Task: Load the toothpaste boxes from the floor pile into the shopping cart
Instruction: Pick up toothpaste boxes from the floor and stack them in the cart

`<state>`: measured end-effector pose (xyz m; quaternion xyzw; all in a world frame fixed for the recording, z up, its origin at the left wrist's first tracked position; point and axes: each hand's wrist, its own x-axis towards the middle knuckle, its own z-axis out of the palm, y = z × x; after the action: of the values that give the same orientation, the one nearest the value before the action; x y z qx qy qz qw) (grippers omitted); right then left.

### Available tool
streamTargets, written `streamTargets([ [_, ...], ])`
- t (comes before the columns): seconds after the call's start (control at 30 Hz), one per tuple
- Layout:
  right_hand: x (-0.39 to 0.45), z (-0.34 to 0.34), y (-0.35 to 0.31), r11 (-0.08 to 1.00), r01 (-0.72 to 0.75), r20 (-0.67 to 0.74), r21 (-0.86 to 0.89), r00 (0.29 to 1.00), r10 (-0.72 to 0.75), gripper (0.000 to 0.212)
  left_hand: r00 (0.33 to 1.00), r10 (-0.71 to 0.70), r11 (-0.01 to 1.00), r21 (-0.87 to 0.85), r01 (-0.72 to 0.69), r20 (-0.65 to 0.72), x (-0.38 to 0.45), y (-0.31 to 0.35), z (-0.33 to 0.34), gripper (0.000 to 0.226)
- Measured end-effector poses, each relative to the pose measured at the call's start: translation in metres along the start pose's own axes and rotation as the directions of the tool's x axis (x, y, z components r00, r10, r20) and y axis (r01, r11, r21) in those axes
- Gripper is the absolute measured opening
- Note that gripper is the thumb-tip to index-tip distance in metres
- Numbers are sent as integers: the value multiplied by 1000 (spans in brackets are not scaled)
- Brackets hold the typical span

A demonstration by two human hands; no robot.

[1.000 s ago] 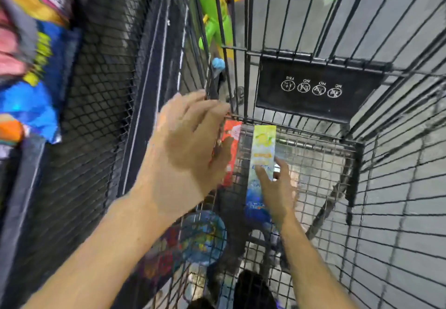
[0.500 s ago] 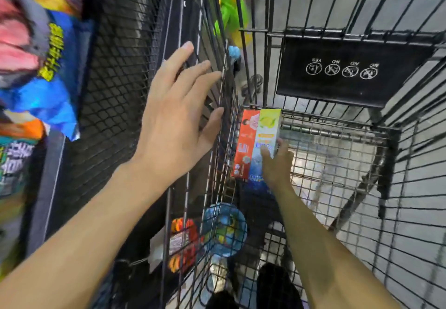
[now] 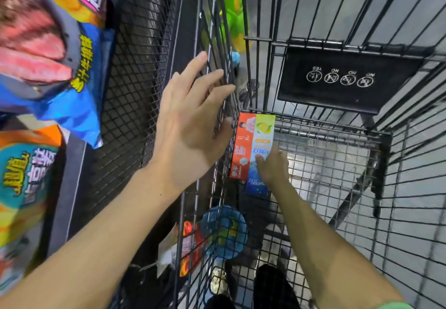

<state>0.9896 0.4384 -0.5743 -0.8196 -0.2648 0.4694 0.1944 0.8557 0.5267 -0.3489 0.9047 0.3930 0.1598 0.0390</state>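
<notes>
Setting: grey shop floor under a black wire shopping cart (image 3: 337, 212), bright snack bags (image 3: 48, 50) hanging along the left.
Left hand: left hand (image 3: 188, 125) spread wide, fingers apart and straight, against the cart's left wall, gripping nothing.
Right hand: right hand (image 3: 271, 164) down in the basket, fingers on the yellow-blue toothpaste box (image 3: 261, 144); whether it pinches or just presses, I can't tell.
Where: box flat on the basket floor at the far left corner, touching an orange toothpaste box (image 3: 242, 147) by the left wall.
Look: long, slim carton, lemon print on top, blue lower end, printed lettering.
Doing it well: I'd slide it snug alongside the orange one, edges aligned, then let go cleanly.
</notes>
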Motion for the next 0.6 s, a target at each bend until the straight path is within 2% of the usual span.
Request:
streamTargets([
  [0.13,-25,-29,-14,989,83,4,-123,997,-83,45,1000,14,996,86,-14,0,2,2,-1,45],
  [0.23,-57,-66,-19,964,136,-5,-228,990,-140,52,999,2,998,62,-4,38,3,6,-8,37],
  [0.3,-84,-93,-25,942,124,-39,-311,989,-143,58,993,4,987,161,-23,121,4,12,-16,38],
  [0.4,-131,-133,-36,894,142,-87,-425,977,-197,59,958,51,946,295,-137,282,1,31,-28,47],
  [0.5,-185,-167,-43,800,183,-130,-571,943,-308,62,912,165,937,229,-263,375,-17,65,-45,52],
  [0.6,-257,-184,-42,665,181,-110,-725,922,-371,70,874,323,916,112,-386,363,-39,96,-66,47],
])
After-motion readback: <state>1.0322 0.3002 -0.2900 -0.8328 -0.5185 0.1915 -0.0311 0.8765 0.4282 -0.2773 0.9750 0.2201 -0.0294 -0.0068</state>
